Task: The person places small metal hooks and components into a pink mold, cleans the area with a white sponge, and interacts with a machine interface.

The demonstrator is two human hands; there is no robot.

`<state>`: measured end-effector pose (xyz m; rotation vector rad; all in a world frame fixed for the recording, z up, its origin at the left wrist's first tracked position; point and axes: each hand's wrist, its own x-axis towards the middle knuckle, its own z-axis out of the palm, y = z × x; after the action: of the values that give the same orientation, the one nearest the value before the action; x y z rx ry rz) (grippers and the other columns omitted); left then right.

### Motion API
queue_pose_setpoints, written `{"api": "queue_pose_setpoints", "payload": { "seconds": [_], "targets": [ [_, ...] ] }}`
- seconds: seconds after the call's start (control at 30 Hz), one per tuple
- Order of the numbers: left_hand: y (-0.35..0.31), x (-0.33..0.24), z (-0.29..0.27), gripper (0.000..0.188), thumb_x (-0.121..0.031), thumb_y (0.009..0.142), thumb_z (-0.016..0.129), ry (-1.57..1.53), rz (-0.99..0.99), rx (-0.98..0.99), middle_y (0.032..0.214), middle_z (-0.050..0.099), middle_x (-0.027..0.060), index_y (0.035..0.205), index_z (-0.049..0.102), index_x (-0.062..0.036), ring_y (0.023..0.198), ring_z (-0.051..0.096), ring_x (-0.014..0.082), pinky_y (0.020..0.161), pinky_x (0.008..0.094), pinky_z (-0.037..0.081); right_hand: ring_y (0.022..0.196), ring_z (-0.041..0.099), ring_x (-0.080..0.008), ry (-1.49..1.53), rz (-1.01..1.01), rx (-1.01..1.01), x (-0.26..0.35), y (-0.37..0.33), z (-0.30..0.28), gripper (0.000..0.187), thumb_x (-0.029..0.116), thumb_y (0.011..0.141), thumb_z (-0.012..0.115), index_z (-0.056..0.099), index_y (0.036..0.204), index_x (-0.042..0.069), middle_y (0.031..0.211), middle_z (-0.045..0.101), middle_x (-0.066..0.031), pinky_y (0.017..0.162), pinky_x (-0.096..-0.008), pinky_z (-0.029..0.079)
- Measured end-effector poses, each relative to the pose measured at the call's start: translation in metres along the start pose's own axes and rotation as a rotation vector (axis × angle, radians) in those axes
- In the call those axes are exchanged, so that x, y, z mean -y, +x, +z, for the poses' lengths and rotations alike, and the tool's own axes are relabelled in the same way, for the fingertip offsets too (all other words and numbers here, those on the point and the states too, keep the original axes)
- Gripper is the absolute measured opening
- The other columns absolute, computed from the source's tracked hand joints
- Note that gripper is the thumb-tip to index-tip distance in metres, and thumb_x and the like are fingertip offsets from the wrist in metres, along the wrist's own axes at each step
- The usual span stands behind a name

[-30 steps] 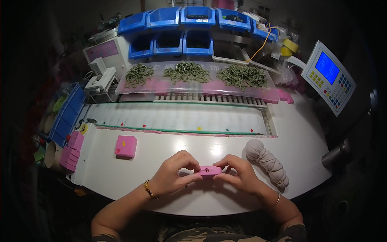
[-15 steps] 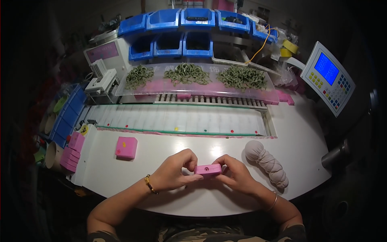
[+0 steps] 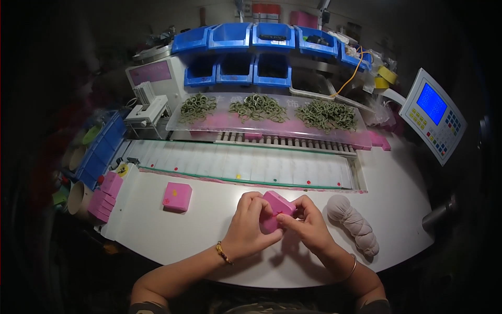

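Note:
Both my hands hold a pink rubber mould (image 3: 277, 203) above the white tabletop. It is tilted so that one broad face shows, with a small red mark on it. My left hand (image 3: 250, 224) grips its left side with curled fingers. On the other side, my right hand (image 3: 309, 224) pinches the edge, thumb across the face. A second pink mould (image 3: 177, 197), with red and yellow marks, lies on the table to the left. To the right of my right hand rests a knotted off-white cloth bundle (image 3: 353, 225).
Behind the hands runs a white conveyor (image 3: 251, 165) with coloured dots. Beyond it, a clear tray (image 3: 290, 129) carries three heaps of green rings, below blue bins (image 3: 272, 73). A control panel (image 3: 433, 116) stands at right, stacked pink moulds (image 3: 103, 203) at left.
The mould has turned from showing its narrow holed edge to showing a broad face. My right thumb has moved onto that face. The whole view has shifted slightly.

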<state>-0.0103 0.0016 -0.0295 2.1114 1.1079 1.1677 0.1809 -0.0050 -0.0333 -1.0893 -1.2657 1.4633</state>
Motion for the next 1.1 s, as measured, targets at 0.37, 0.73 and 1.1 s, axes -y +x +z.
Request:
{"api": "queue_pose_setpoints", "payload": {
  "seconds": [0.37, 0.73, 1.1],
  "targets": [
    [0.062, 0.160, -0.117, 0.039, -0.030, 0.067, 0.080, 0.666, -0.429, -0.378, 0.104, 0.060, 0.0143, 0.093, 0.063, -0.0065, 0.103, 0.054, 0.0322, 0.094, 0.0413, 0.044, 0.092, 0.061, -0.0097, 0.042, -0.040, -0.113, 0.005, 0.003, -0.017, 0.026, 0.012, 0.094, 0.063, 0.054, 0.118, 0.005, 0.110, 0.064, -0.0062, 0.070, -0.0189, 0.045],
    [0.080, 0.164, -0.148, 0.057, -0.044, 0.070, 0.078, 0.704, -0.542, -0.253, 0.118, 0.056, 0.0168, 0.110, 0.063, -0.0058, 0.117, 0.047, 0.0358, 0.103, 0.0408, 0.039, 0.089, 0.062, -0.0090, 0.082, -0.006, -0.088, 0.008, 0.002, -0.011, 0.024, 0.011, 0.093, 0.064, 0.055, 0.114, 0.004, 0.106, 0.066, -0.0062, 0.069, -0.0188, 0.045],
    [-0.012, 0.075, -0.143, 0.079, -0.044, 0.068, 0.078, 0.719, -0.648, 0.085, 0.119, 0.047, 0.0207, 0.128, 0.045, -0.0052, 0.113, 0.049, 0.0367, 0.099, 0.0433, 0.042, 0.093, 0.060, -0.0090, 0.061, -0.008, -0.069, 0.023, -0.009, -0.007, 0.027, 0.009, 0.090, 0.068, 0.056, 0.113, 0.004, 0.105, 0.066, -0.0050, 0.076, -0.0222, 0.046]
  ]
}}
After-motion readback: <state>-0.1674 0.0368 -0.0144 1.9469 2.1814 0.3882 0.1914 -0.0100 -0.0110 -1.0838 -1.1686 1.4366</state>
